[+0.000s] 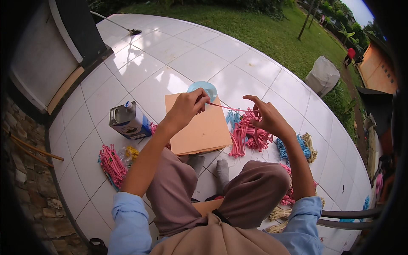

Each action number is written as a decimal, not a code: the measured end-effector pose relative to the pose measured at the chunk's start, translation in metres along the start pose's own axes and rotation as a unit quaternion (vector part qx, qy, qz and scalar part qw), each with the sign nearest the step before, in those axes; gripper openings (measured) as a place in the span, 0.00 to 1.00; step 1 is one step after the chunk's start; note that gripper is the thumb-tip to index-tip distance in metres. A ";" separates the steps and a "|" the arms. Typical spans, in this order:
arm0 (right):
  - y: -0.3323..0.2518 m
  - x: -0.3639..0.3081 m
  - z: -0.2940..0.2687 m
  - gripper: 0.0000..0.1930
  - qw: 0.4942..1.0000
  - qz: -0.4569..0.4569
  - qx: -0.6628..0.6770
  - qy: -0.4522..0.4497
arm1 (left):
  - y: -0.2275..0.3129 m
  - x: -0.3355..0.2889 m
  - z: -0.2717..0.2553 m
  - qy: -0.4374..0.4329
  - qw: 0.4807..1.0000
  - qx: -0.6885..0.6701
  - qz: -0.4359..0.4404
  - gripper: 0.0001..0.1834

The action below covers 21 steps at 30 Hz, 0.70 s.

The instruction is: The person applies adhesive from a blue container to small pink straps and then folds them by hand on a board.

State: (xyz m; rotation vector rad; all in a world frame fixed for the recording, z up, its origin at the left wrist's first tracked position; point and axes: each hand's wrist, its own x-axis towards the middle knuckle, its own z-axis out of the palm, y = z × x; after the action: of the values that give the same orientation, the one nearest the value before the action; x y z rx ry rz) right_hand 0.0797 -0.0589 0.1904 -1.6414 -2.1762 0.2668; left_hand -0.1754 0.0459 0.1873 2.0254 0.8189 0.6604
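A thin pink cord (231, 107) runs almost level between my two hands, over a tan board (199, 127). My left hand (187, 107) pinches one end between thumb and fingertips. At the other end, the cord reaches into my right hand (270, 117), whose index finger stretches out while the other fingers curl; its exact grip is partly hidden. Below my right hand lies a heap of pink cord bundles (253, 135), with light blue cords (233, 118) beside it. A light blue round dish (206, 88) sits at the board's far edge, partly behind my left hand.
Left of the board stands a rectangular metal can (129, 121). Nearer me lie a pink bundle (113, 165) and a yellow item (131, 153). On the right are blue (293, 148) and beige bundles (310, 146). A white sack (323, 75) stands by the grass.
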 end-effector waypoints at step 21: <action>0.127 0.097 0.103 0.23 0.771 0.198 0.560 -0.231 | -0.161 0.023 0.011 -0.208 0.833 -0.472 -0.199 0.12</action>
State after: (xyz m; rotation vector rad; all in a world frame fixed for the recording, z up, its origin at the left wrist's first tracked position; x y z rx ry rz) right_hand 0.1245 0.0791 0.0681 -1.2640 -1.2758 1.8312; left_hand -0.2024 0.1284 0.0497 0.9811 0.4659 0.2585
